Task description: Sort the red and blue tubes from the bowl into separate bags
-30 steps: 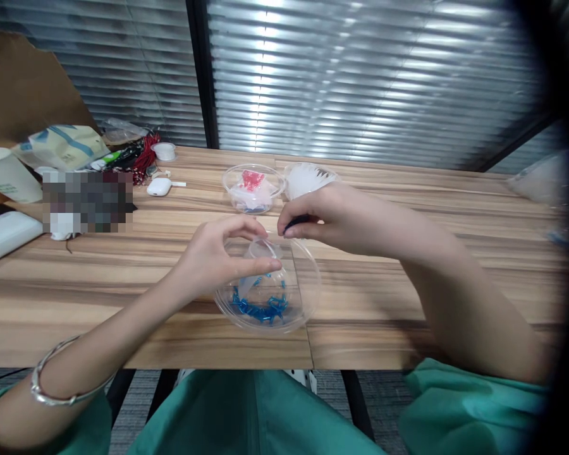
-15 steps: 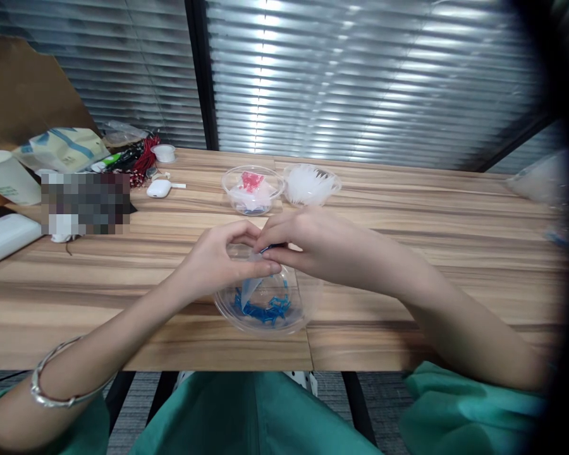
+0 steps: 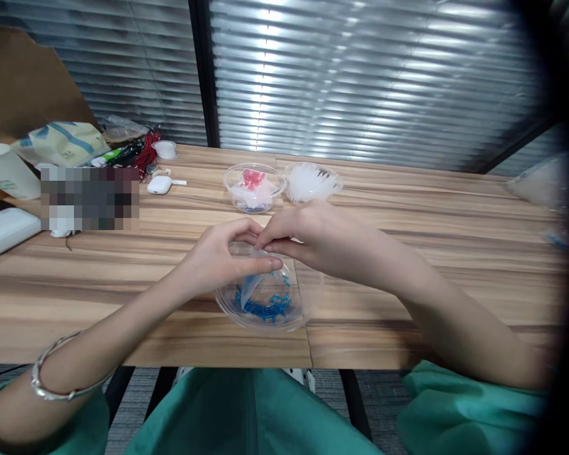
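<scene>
In front of me stands a clear plastic bowl [image 3: 308,303] with many small blue tube-like pieces [image 3: 267,308] lying in its bottom. My left hand [image 3: 222,256] is above its left side, thumb and fingers closed on a small translucent plastic bag [image 3: 250,289], whose lower corner hangs into the bowl. From the right, my right hand [image 3: 296,234] reaches over with its fingertips pinched together at the bag's top edge. Whatever sits between those fingertips is hidden. The two hands' fingers meet or nearly meet there.
Behind the bowl are a clear tub [image 3: 255,188] with red and white packets and a clear container [image 3: 313,182] of white spiky pieces. On the left lie a white earbud case [image 3: 160,184], red cords [image 3: 148,151], a paper cup [image 3: 8,170] and a white box [image 3: 9,232].
My right fingertips have closed in at the bag's top; the dark blue bit that showed between them is out of sight now. The left hand has hardly moved.
</scene>
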### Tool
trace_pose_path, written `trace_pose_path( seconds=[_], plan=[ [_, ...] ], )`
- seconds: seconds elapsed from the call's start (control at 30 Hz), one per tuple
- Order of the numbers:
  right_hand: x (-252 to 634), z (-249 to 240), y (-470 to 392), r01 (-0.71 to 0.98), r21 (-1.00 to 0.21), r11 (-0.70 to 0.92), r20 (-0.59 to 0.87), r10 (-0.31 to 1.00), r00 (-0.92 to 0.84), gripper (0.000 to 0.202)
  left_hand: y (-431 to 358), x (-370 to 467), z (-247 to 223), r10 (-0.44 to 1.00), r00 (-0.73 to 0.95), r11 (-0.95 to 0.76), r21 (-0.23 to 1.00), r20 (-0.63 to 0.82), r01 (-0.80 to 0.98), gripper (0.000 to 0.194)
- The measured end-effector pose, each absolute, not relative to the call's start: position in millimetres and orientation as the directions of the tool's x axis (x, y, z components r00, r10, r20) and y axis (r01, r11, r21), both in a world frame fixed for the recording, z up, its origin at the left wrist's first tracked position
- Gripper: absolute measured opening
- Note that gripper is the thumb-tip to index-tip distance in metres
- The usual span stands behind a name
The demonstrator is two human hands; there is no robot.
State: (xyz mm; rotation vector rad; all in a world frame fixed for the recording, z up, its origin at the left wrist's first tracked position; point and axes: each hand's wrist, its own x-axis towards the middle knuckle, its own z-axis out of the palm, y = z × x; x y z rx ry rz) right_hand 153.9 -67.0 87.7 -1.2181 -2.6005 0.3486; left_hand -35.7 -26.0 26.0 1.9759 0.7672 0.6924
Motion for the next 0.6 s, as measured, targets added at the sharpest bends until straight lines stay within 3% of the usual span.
trace_pose_path(
  seconds=[0.27, 0.5, 0.6],
  plan=[
    [156, 85, -63, 0.691, -0.352, 0.631, 0.124, 0.763, -0.634, 0.013, -24, -35, 25, 0.707, 0.669, -0.455, 0.872, 0.23, 0.181, 0.025],
    [165, 93, -61, 0.608, -0.481, 0.631, 0.053, 0.714, -0.698, 0.021, -25, -35, 27, 0.702, 0.679, -0.446, 0.876, 0.216, 0.182, 0.026],
    [166, 94, -62, 0.608, -0.483, 0.63, 0.065, 0.718, -0.693, 0.022, -25, -34, 27, 0.709, 0.675, -0.437, 0.879, 0.205, 0.192, 0.028]
  ],
)
